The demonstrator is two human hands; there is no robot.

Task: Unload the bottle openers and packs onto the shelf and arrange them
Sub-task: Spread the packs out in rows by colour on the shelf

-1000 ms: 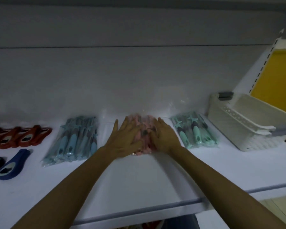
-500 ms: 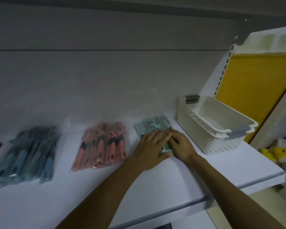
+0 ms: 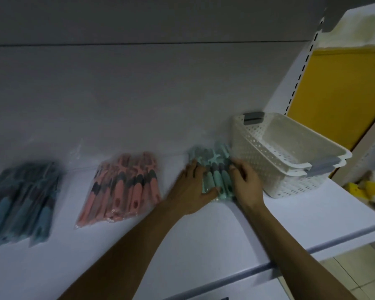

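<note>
One wide white shelf (image 3: 204, 245), carrying everything. At its right end, two stacked white perforated plastic baskets with grey handles (image 3: 258, 156), nested. Far left, a clear plastic pack of blue-handled bottle openers (image 3: 20, 202), flat. To its right, apart, a clear plastic pack of pink-handled bottle openers (image 3: 121, 187), also flat. Between that and the baskets, just beside the baskets, a clear plastic pack of mint-green-handled bottle openers (image 3: 217, 176), flat near the back wall. Left hand (image 3: 191, 191) pressed on its left side, fingers straight, thumb across the handles. Right hand (image 3: 247, 187) at its right edge, fingers curled onto it.
</note>
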